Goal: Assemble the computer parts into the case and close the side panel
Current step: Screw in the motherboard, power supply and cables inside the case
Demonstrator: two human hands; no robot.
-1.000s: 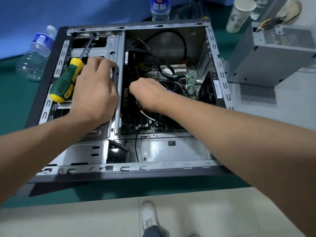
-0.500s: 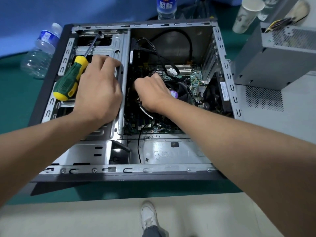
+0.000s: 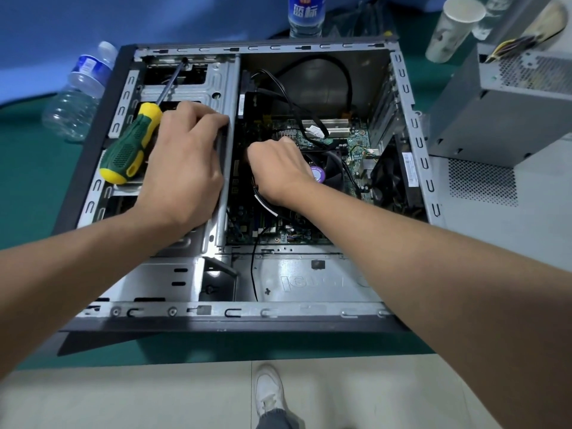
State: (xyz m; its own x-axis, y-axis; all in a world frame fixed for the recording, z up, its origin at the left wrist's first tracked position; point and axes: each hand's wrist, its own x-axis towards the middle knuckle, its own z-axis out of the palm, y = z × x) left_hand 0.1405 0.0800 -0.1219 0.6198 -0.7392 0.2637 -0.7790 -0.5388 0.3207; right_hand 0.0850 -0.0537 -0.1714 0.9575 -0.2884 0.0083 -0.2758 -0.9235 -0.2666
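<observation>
Grey steel computer case (image 3: 247, 312) is lying on its side on the green counter (image 3: 31, 181), open side up, side panel off. The left hand (image 3: 182, 162) is being rested on the drive cage (image 3: 198, 88) with its fingers curled over the cage's inner edge; a screwdriver (image 3: 130, 150) with a green and yellow handle is being held against the cage under the thumb side of this hand, its shaft pointing toward the far top corner of the case. The right hand (image 3: 278, 168) is being kept down inside the case above the motherboard (image 3: 356, 140), fingers curled downward just beside the CPU fan (image 3: 328, 174); the fingertips are hidden, so it cannot be told whether anything is being gripped. Black cables (image 3: 309, 85) are being looped across the upper bay, and one thin black wire (image 3: 254, 267) is trailing down over the case floor. A grey power supply (image 3: 501, 113) is standing outside the case on the right, touching or just beside its rear wall, with coloured wires at its top. A paper cup (image 3: 452, 29) is standing behind it. One plastic bottle (image 3: 77, 94) is lying left of the case; another bottle (image 3: 305, 13) is standing behind the case. A white shoe (image 3: 269, 391) is showing on the pale floor below the counter edge.
</observation>
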